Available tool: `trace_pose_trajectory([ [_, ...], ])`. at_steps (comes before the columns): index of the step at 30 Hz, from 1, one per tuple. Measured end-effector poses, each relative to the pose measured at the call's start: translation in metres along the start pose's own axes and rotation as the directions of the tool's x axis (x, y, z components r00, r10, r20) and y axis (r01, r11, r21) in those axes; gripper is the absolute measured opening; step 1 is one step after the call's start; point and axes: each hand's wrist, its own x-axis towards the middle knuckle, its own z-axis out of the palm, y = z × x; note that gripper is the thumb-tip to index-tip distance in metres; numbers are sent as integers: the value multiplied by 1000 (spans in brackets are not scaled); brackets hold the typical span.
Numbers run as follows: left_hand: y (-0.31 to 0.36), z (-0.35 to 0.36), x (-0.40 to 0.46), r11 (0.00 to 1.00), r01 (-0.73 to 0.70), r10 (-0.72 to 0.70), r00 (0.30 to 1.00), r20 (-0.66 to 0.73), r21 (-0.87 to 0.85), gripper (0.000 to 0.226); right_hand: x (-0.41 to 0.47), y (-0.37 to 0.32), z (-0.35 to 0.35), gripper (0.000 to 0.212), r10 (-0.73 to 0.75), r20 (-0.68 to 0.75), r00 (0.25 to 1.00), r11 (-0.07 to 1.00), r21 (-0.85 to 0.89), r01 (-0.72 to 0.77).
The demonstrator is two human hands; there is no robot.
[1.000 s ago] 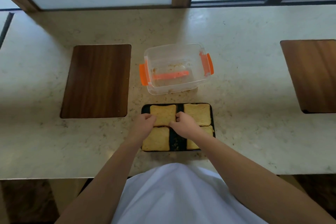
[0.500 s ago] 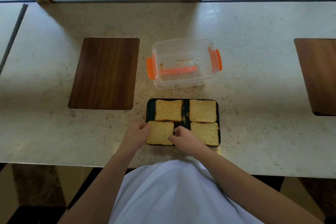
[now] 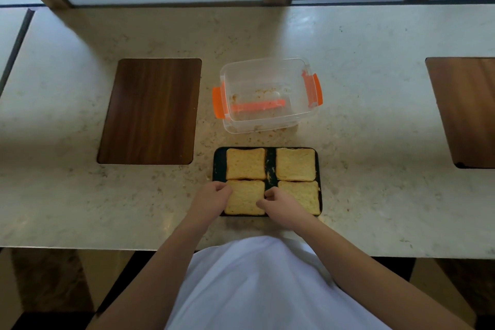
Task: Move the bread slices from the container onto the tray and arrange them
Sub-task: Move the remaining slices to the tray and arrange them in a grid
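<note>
Several toasted bread slices lie in a two-by-two grid on a black tray [image 3: 219,163] near the counter's front edge. My left hand [image 3: 211,197] pinches the left edge of the front-left slice [image 3: 245,197], and my right hand [image 3: 278,202] pinches its right edge. The front-right slice [image 3: 304,194] is partly hidden behind my right hand. The back-left slice [image 3: 246,163] and back-right slice [image 3: 296,164] lie untouched. Behind the tray stands the clear container [image 3: 267,94] with orange clips; it holds only crumbs.
A dark wooden board [image 3: 150,111] is set into the stone counter at the left, and another [image 3: 466,110] at the right edge. Crumbs lie between container and tray. A window frame runs along the back.
Both hands drew back from the back-left slice to the front-left slice, now gripping its two side edges. The camera view shifted slightly.
</note>
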Motion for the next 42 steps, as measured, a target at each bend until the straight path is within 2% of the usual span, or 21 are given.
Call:
trace_pose_trajectory([
  [3,1,0,3,1000,1,-1,1000,-4,3,20,1,2,-4,44,0,3,1000,1000,8,0],
  [7,3,-1,10,997,-9,9,1000,-7,73,13,5,0,-14,54,-26,-29,999,1000,11,26],
  [14,12,3,35,979,-65,80,994,-72,192,46,22,-22,-31,63,6,-45,999,998,55,-4],
  [18,16,6,42,970,-6,5,1000,5,241,56,27,-27,-30,65,63,-12,998,985,162,-60],
  [25,21,5,49,978,62,-69,997,29,197,65,31,-30,-28,67,80,13,997,981,177,-81],
  [29,22,3,50,979,104,-112,993,37,178,67,34,-29,-24,53,90,-1,996,983,161,-89],
  [32,22,2,49,981,101,-111,992,52,168,68,36,-28,-22,50,86,-6,996,987,136,-85],
  [42,26,1,40,983,100,-112,991,72,154,60,41,-32,-17,53,100,-17,995,985,142,-96],
])
